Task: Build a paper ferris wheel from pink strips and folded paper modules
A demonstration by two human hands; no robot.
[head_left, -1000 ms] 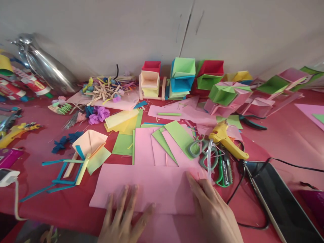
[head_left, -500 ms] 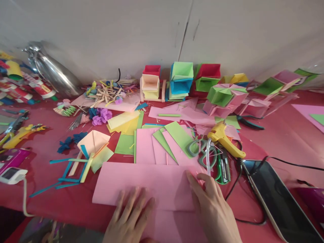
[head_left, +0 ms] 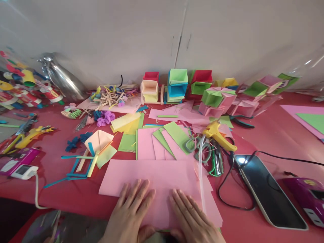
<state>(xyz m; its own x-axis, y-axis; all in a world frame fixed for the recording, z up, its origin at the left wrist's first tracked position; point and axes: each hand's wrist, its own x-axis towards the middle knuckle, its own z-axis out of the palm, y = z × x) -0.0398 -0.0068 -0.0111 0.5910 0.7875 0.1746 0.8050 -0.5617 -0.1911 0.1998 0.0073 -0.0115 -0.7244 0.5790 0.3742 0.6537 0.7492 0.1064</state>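
A folded sheet of pink paper (head_left: pixel 157 172) lies at the table's near edge. My left hand (head_left: pixel 133 209) rests flat on its left half, fingers spread. On its right half my right hand (head_left: pixel 189 216) lies flat, fingers stretched out and close together. More pink paper shows from under it at the right. Just beyond are pink and green paper pieces (head_left: pixel 177 136). Scissors (head_left: pixel 202 148), a green box cutter (head_left: pixel 217 162) and a yellow glue gun (head_left: pixel 220 136) lie to the right. The glue gun's clear glue stick (head_left: pixel 201 168) reaches over the pink sheet.
A phone (head_left: pixel 270 192) and a purple power block (head_left: pixel 307 195) lie at the right, with a black cable (head_left: pixel 225 199). Folded paper boxes (head_left: pixel 178 84) stand along the wall. A blue stick frame (head_left: pixel 81 167) is at the left. A steel jug (head_left: pixel 63 77) stands back left.
My right hand has come down and left from the sheet's upper right edge and now lies flat on the paper. My left hand stays flat on it. The camera view has shifted slightly.
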